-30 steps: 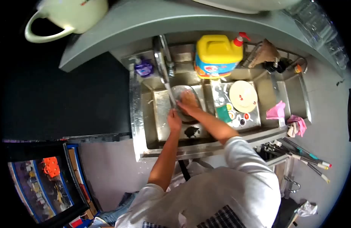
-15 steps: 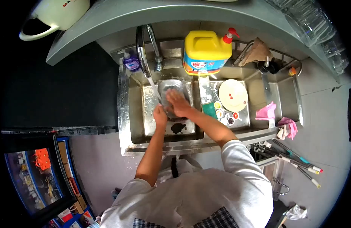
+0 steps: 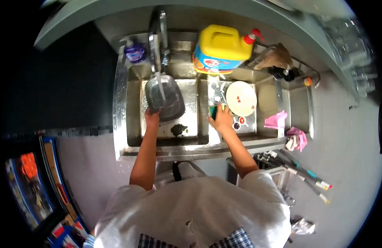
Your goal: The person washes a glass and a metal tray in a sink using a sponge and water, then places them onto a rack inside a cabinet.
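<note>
My left hand (image 3: 151, 118) clamps the tray (image 3: 165, 99) by its near rim under the tap (image 3: 157, 45): stiff, wet steel, likely slippery. Right hand (image 3: 222, 122) sits on the soft sponge (image 3: 213, 111); I can't tell its grip.

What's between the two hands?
Head view: between left hand, gripping the metal tray, and right hand: bare basin floor and sink divider; dark clump just nearer.

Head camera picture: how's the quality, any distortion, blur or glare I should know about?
Head view: heavy fisheye, so the glare-streaked sink rim bows and the corners go black; the edges smear soft, as at the glassware upper right; the middle, with the pan in the left hand, is sharper.
</note>
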`<move>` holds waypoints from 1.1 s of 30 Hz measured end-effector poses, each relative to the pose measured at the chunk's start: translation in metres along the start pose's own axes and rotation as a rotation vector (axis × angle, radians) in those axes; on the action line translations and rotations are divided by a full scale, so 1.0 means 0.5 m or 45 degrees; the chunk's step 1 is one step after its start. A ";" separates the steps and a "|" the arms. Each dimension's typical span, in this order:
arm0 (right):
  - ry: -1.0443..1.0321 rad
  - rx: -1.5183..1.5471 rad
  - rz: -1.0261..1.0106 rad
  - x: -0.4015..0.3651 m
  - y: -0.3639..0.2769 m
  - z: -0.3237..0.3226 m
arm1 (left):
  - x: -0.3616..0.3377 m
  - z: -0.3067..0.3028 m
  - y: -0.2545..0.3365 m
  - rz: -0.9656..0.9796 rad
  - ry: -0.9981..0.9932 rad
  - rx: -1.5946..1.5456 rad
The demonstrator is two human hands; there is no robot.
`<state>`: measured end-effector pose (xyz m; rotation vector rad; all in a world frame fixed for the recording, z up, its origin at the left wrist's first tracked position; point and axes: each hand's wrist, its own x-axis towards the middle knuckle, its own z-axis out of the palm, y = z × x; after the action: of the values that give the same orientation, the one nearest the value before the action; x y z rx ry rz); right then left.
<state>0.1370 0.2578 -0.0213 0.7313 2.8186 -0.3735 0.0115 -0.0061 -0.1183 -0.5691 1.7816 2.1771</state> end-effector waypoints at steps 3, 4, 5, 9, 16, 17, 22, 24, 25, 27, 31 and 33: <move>0.066 0.152 -0.043 -0.015 0.025 0.052 | 0.036 -0.018 -0.027 -0.253 -0.039 -0.205; 0.085 0.199 -0.049 -0.010 0.031 0.055 | 0.054 -0.033 -0.055 -0.301 -0.110 -0.217; 0.111 0.250 -0.040 -0.010 0.027 0.049 | 0.063 -0.050 -0.077 -0.351 -0.188 -0.222; 0.416 0.551 -0.081 -0.017 0.005 0.015 | 0.035 -0.080 -0.109 -0.530 -0.372 -0.097; -0.207 0.203 -0.539 -0.004 -0.208 0.047 | -0.134 -0.032 -0.031 -0.606 -0.208 -0.032; -0.244 0.186 -0.541 0.009 -0.213 0.090 | -0.143 -0.037 -0.040 -0.492 -0.291 0.127; -0.115 0.484 -0.713 0.030 -0.238 0.245 | -0.147 -0.028 -0.077 -0.084 -0.389 0.233; -0.269 0.322 -0.879 -0.046 -0.263 0.153 | -0.145 -0.027 -0.021 -0.154 -0.308 0.197; -0.303 0.233 -1.015 -0.065 -0.247 0.119 | -0.146 -0.031 0.006 -0.276 -0.262 0.208; -0.189 0.055 -0.831 -0.023 -0.196 0.158 | -0.160 -0.033 0.023 -0.155 -0.277 0.440; -0.007 0.069 -0.783 0.079 -0.227 0.222 | -0.150 0.011 -0.061 -0.072 -0.310 0.250; -0.149 0.259 -0.947 -0.003 -0.253 0.169 | -0.145 0.018 -0.022 -0.116 -0.205 0.107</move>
<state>0.0865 0.1255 -0.0767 -0.3416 2.8571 -0.7870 0.0795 0.0075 -0.0929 -0.4337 1.7194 2.0163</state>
